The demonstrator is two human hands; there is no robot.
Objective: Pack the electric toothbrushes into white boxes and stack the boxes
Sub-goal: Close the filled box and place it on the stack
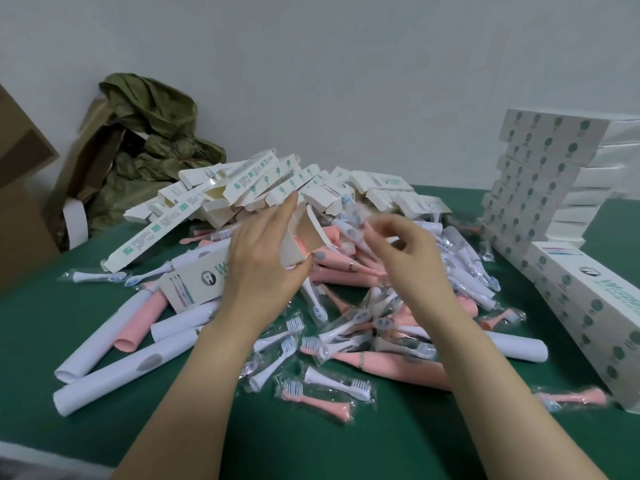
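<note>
Toothbrush handle (300,242), pink, sits inside the open white box (194,276), which the left hand (263,268) grips near its mouth. Right hand (412,261) pinches a blurred wrapped brush head (356,216) just beside that mouth. Packing step underway; next likely slide it in, close flap, add to box stack (540,174) at right.

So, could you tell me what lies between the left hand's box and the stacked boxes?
Head view: the right hand, pinching a blurred wrapped brush head, over heaped toothbrush handles.
</note>
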